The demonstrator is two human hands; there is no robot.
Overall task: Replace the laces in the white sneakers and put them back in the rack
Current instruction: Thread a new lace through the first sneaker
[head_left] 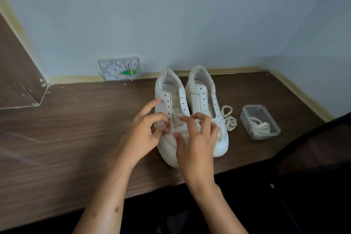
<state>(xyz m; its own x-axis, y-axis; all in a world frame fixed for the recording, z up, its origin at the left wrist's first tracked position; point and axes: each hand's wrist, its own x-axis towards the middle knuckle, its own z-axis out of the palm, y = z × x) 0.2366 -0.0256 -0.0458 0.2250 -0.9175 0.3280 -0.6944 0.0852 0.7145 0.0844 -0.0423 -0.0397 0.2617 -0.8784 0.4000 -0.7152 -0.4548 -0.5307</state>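
Two white sneakers stand side by side on the wooden desk, toes toward me. The left sneaker [171, 100] has a white lace [178, 118] run through its lowest eyelets only. My left hand [144, 131] pinches the lace by the lower left eyelets. My right hand [197, 138] hovers over the toe and pinches the lace's other end. The right sneaker [203, 93] has empty upper eyelets, and a loose lace [229, 119] trails off its right side onto the desk.
A clear plastic box [260, 121] holding coiled white laces sits to the right of the shoes. A grey wall fitting [121, 68] is mounted behind them. The desk [76, 119] ends in a corner of walls at the right; its front edge is near me.
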